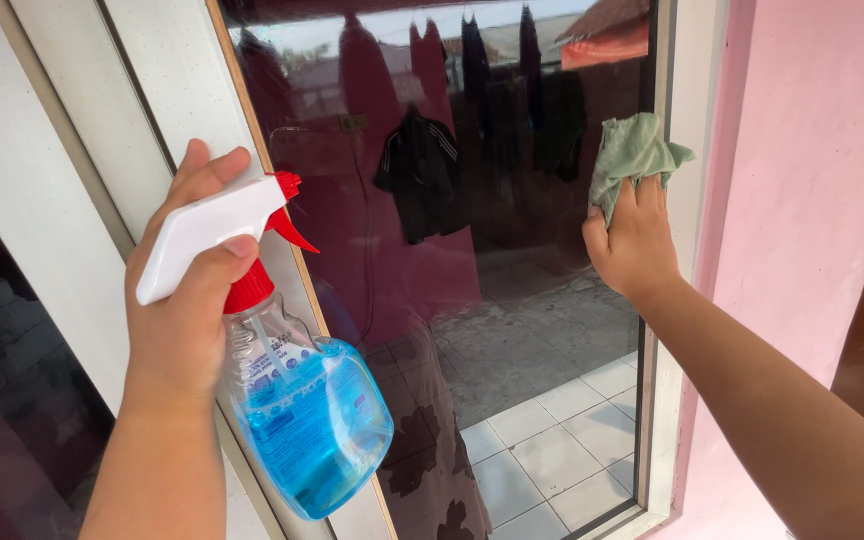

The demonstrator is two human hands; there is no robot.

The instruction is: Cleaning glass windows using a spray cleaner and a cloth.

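While the left hand (180, 310) is wrapped tight round the neck of one clear plastic spray bottle (297, 395), blue liquid inside, white trigger head, red nozzle and collar, the bottle's long axis tilts with its base down-right and its nozzle pointing right toward the glass. One soft crumpled green cloth (632, 155) is bunched under the fingers of the right hand (635, 248) and pressed flat on the glossy dark window pane (512, 300), upper right, just beside the white frame (674, 300). Two hands well apart, smooth pink wall (802, 200) at right.
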